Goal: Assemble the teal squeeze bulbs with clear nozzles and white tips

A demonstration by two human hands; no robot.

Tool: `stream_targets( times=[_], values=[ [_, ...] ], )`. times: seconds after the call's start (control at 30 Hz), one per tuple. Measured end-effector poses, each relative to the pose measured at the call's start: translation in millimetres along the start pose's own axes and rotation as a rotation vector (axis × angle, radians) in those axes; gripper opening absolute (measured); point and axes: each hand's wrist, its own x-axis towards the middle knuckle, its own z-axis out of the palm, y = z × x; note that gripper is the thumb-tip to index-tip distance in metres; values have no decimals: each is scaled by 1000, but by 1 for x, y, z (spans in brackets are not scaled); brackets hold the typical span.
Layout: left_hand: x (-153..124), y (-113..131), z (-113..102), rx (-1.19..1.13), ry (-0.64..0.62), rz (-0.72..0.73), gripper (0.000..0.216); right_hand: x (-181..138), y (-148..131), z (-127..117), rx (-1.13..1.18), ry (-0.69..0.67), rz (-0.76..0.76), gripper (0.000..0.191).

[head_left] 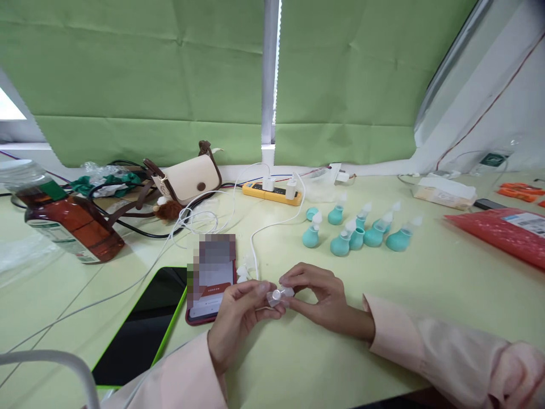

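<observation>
A small clear plastic part [279,296] is pinched between both of my hands, low over the pale green table [426,295]. My left hand [238,324] grips it from the left with curled fingers. From the right, my right hand [321,298] holds it with fingertips pressed together. Behind my hands stands a group of several teal bulbs with white tips [357,230], a hand's length away. Another small white piece [243,274] lies just left of my hands beside a white cable.
A phone [210,284] and a black tablet in a green case [142,329] lie at left. A brown bottle [70,221] lies on its side. A cream bag [187,179], cables, a yellow power strip [272,193] and a red packet [502,233] line the back and right.
</observation>
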Motion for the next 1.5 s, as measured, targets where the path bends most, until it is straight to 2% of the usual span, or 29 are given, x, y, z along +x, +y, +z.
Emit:
stream_targets(
  times=[0.27, 0.43, 0.5, 0.57, 0.6, 0.63, 0.7, 0.73, 0.77, 0.9, 1.0, 1.1, 1.2, 1.37, 1.43, 1.5],
  values=[
    [-1, -2, -2, 74, 72, 3, 11, -1, 3, -2, -88, -42, -62, 20],
    [0, -2, 0, 92, 46, -6, 13, 3, -3, -2, -169, -62, -158, 24],
    [-1, 0, 2, 115, 36, -17, 13, 7, -5, -12, -237, -109, -254, 34],
    [-1, 1, 2, 133, 33, -24, 16, 11, -5, -32, -374, -107, -370, 42],
    [-1, 1, 2, 137, 33, -26, 17, 12, -4, -46, -475, -55, -429, 41],
    [-1, 1, 2, 138, 38, -25, 19, 13, -3, -61, -589, 81, -470, 38],
    [1, 1, 1, 136, 74, -17, 22, 12, 4, -92, -806, 439, -499, 34],
    [2, 1, 1, 136, 104, -10, 23, 11, 8, -105, -902, 541, -448, 33],
    [2, 1, 1, 136, 140, -4, 23, 9, 13, -117, -993, 523, -324, 29],
    [2, 1, 3, 168, 273, -11, 28, 3, 32, -137, -1156, 224, 190, 31],
    [1, 1, 5, 189, 291, -14, 32, 2, 40, -138, -1166, 75, 538, 35],
    [2, 0, 4, 204, 274, 2, 35, 2, 42, -141, -1135, 35, 626, 36],
    [3, 0, 2, 210, 229, -45, 35, 1, 43, -144, -1126, -2, 675, 35],
    [3, 0, 0, 156, 75, -105, 25, -1, 46, -146, -1131, -31, 635, 31],
    [3, -1, 0, 152, 59, -92, 24, 0, 44, -144, -1084, -50, 663, 29],
    [2, -1, 0, 149, 61, -76, 25, 1, 39, -142, -1060, 6, 653, 26]
  ],
)
